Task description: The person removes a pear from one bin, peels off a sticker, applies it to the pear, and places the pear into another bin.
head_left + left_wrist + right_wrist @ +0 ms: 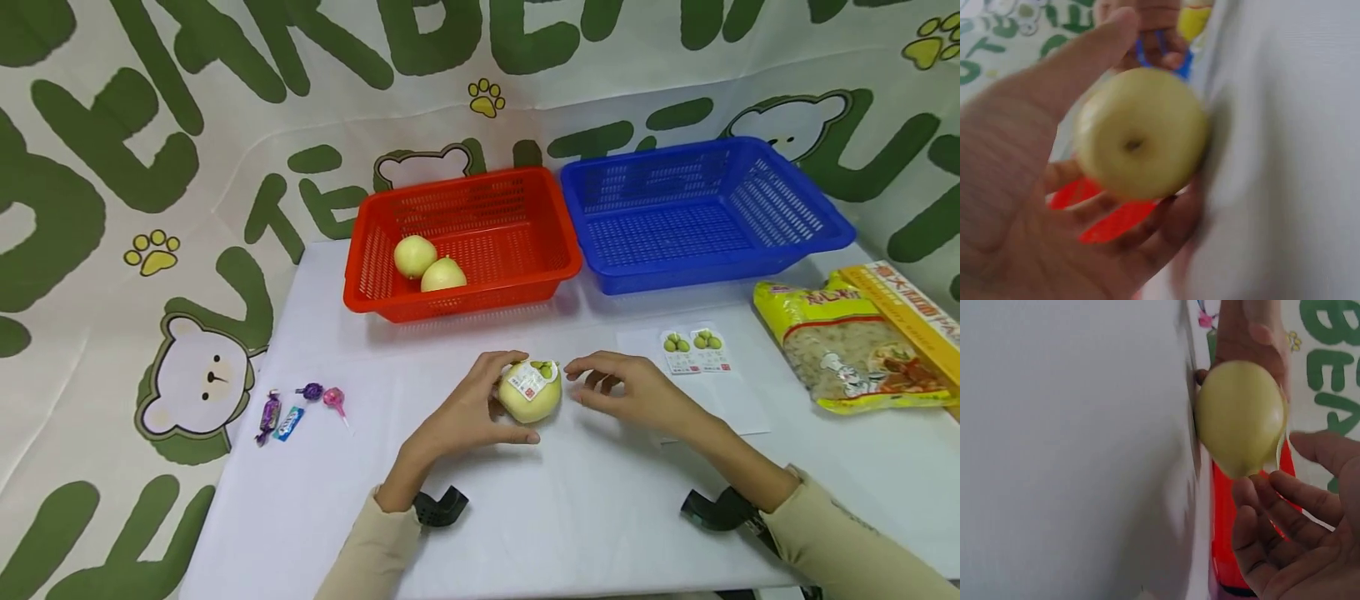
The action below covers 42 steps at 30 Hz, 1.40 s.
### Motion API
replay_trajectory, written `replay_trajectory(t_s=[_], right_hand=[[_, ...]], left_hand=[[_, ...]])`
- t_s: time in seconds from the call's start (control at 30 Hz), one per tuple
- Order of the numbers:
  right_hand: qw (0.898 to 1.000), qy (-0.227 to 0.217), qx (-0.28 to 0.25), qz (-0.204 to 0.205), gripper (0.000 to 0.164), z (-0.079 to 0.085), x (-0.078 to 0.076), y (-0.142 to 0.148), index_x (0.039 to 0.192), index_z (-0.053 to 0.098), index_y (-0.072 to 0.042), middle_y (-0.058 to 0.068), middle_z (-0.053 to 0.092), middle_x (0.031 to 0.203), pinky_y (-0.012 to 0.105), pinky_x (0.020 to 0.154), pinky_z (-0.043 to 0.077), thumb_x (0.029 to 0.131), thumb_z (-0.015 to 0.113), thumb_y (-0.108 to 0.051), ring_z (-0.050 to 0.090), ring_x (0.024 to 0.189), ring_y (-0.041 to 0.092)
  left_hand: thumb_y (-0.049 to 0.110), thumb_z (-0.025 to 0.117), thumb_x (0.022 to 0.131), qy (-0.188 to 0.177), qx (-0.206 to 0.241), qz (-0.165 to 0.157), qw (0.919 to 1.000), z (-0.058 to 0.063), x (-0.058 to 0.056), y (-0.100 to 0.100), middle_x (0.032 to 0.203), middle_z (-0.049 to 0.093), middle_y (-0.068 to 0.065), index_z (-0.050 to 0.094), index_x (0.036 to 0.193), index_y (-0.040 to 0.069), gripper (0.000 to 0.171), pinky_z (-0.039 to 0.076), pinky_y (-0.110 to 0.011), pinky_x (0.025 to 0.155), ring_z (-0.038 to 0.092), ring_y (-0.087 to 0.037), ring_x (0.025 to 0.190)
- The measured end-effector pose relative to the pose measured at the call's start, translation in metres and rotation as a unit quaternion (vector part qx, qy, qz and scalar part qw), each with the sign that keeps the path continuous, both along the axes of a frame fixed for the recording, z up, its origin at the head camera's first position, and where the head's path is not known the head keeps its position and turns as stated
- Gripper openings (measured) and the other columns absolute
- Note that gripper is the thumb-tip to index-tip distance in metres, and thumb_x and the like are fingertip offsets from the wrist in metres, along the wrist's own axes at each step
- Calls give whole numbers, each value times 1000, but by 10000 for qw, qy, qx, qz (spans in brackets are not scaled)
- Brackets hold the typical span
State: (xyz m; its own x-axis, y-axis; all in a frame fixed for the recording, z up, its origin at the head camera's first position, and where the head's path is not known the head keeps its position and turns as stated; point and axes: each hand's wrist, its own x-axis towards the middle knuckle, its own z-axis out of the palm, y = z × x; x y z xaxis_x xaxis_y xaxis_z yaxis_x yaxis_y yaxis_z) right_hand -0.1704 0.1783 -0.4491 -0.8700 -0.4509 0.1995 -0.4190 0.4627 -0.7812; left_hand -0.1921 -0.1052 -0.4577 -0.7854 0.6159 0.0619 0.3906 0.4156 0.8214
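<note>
A pale yellow pear [529,398] sits on the white tablecloth in the head view, with a printed sticker [532,380] on its upper side. Part of the sticker stands away from the skin in the right wrist view. My left hand [474,406] is around the pear's left side, fingers against or close to it; its thumb is off the fruit. The left wrist view shows the pear's dimpled end [1134,144]. To the right, my right hand [637,390] has loosely bent fingers just apart from the pear, holding nothing.
Two pears [443,273] lie in a red basket [465,310] behind the hands. Beside it stands a blue basket [675,279]. Right of my right hand, stickers [696,350] lie on a white sheet [731,408]. A yellow food bag [855,350] is farther right; wrapped candies [288,423] and lollipops [334,399] lie left.
</note>
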Motion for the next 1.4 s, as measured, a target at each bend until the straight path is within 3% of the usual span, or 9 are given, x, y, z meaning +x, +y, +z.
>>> replay_trajectory(t_s=[0.13,0.37,0.5,0.67,0.83,1.0,1.1,1.23,1.4], right_hand=[[9992,204,60,325,47,0,3,-8,127,65,-15,-1,65,120,35,81,56,84,83,-21,64,95,17],[9987,326,254,311,56,3,4,-8,132,61,-12,0,60,128,41,87,55,82,85,-20,64,101,22],[9973,510,529,56,56,15,1,4,134,60,-11,3,59,131,43,87,55,85,82,-26,64,105,23],[9885,898,1044,-617,54,42,-12,32,136,60,-13,6,60,134,49,87,55,88,79,-29,61,111,26],[9683,1188,1671,-1426,55,70,-30,78,138,60,-12,15,54,143,62,100,43,90,77,-30,47,130,37],[9365,1173,2316,-2356,65,90,-55,148,147,49,-7,23,39,152,67,113,17,96,66,-43,28,141,47],[9123,887,2716,-2935,76,94,-65,192,152,39,-3,29,30,155,69,114,9,97,57,-52,17,144,52],[8840,244,3038,-3544,86,84,-66,233,151,34,4,35,25,153,74,108,12,96,53,-59,12,141,57],[8726,-234,3103,-3763,90,70,-60,254,147,37,9,38,26,150,77,106,9,95,50,-64,10,139,60]], left_hand=[[25,88,77,-278,79,-286,9992,2,-3,-2,141,42,6,36,152,21,91,55,-35,74,61,-20,89],[19,86,79,179,-137,-377,9990,-5,-9,10,134,49,9,38,152,27,87,51,-27,67,57,-17,79],[20,88,74,419,-92,-272,9987,-8,-10,15,133,50,9,41,147,28,88,50,-27,68,57,-14,84],[23,89,69,749,-300,-96,9967,-10,-9,17,129,51,11,41,144,27,89,48,-26,70,54,-10,87],[22,89,68,862,-329,-18,9957,-12,-6,17,122,53,9,41,145,26,90,48,-26,69,55,-10,85],[20,89,68,831,156,93,9964,-8,-7,19,124,55,7,42,145,25,90,52,-28,68,58,-11,88],[21,88,69,883,479,223,9947,5,-10,23,131,55,7,44,145,23,88,55,-32,72,60,-16,95],[22,88,70,781,751,380,9934,29,-19,33,127,57,4,46,146,22,87,57,-38,75,60,-22,95],[22,87,72,749,1050,427,9907,64,-40,53,118,58,-1,46,147,20,86,57,-46,74,60,-21,89]])
